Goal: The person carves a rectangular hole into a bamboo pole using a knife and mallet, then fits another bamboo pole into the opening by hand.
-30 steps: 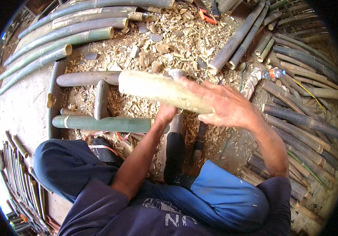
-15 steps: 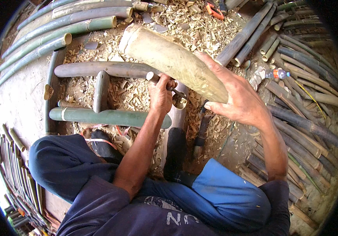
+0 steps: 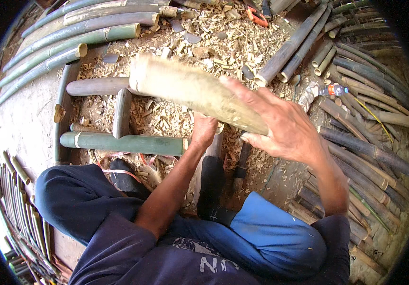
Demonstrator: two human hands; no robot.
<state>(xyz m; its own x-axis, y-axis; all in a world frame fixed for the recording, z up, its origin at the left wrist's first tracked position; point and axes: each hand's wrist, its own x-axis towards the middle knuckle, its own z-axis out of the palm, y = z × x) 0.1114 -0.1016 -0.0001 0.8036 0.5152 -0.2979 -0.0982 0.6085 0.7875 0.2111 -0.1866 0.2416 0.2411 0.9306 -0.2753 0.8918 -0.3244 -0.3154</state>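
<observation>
A thick, pale wooden club [image 3: 190, 90], blurred by motion, is gripped at its narrower end by my right hand [image 3: 280, 121]. Its broad end points to the left. Below it, my left hand [image 3: 204, 129] is closed on a chisel, which the club now hides. In the earlier frame the chisel's round-topped handle and metal shaft show, the shaft reaching the open end of a bamboo pole. That bamboo pole [image 3: 215, 145] runs toward my foot, its end only partly in sight beside my left hand. A green bamboo piece [image 3: 128, 142] lies left of that hand.
Wood chips [image 3: 209, 47] cover the ground ahead. Dark bamboo rails form a frame [image 3: 122, 114] at the left. Cut poles [image 3: 95, 35] lie at the far left, with a large stack [image 3: 370, 152] at the right. A plastic bottle [image 3: 333, 90] and an orange tool [image 3: 257, 16] lie beyond.
The club has swung left and lower, over the chisel, and now covers it. My right hand has moved slightly left with it. My left hand has shifted a little to the right.
</observation>
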